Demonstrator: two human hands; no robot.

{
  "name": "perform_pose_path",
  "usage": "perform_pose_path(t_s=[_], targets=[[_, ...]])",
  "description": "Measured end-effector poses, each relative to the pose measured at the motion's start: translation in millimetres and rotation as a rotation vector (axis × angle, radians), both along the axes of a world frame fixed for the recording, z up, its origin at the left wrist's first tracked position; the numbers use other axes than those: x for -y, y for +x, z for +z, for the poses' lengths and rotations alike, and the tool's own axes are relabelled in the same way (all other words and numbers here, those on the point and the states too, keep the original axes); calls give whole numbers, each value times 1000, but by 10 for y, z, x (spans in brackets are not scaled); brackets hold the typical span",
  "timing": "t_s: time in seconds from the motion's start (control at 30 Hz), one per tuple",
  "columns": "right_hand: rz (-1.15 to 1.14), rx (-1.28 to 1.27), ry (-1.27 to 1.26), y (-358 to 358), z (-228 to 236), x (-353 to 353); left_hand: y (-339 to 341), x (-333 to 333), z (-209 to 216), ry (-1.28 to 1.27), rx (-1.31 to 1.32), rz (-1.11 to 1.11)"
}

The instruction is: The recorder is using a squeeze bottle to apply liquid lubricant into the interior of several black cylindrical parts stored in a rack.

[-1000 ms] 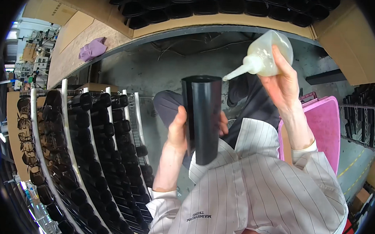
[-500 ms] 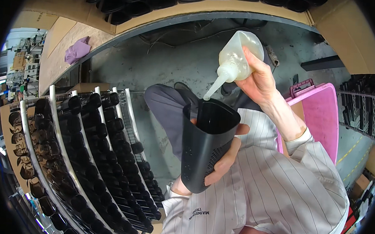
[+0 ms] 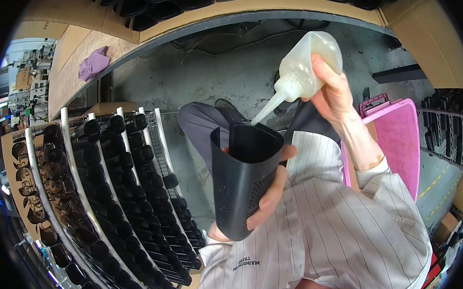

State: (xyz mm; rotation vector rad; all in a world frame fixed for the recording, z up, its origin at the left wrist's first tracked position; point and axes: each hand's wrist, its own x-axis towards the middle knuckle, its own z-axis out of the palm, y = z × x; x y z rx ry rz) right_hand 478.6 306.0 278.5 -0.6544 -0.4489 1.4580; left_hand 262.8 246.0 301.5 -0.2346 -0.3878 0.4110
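Note:
My left hand (image 3: 268, 199) is wrapped round a hollow black plastic housing (image 3: 234, 197), its fingers showing on the right side and much of the palm hidden behind. The housing tapers downward, has small perforations in its side and a slot at its upper left, and its open end faces up. Above it, my right hand (image 3: 332, 92) grips a translucent squeeze bottle (image 3: 312, 57), tilted nozzle-down. The nozzle's tip is at the housing's far rim; whether it touches cannot be made out. Cloudy residue coats the bottle inside.
On the left stands a rack (image 3: 90, 194) with white rails and rows of black parts. A cardboard box (image 3: 212, 7) of similar parts is ahead on a table, near a purple cloth (image 3: 94, 64). To my right is a pink plastic bin (image 3: 399, 143).
The housing has shifted a little left in my left hand. My right hand and the bottle have moved slightly right and farther away, with the nozzle still at the rim.

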Motion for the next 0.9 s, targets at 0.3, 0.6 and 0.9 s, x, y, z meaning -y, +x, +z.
perform_pose_path(t_s=[0.3, 0.6, 0.9], targets=[[-206, 319, 72, 122, 361, 180, -383, 10, 374, 348, -1021, 390], [-245, 368, 75, 148, 408, 283, -442, -96, 468, 518, -1286, 371], [-209, 228, 17, 50, 386, 216, -403, -57, 315, 192, -791, 204]])
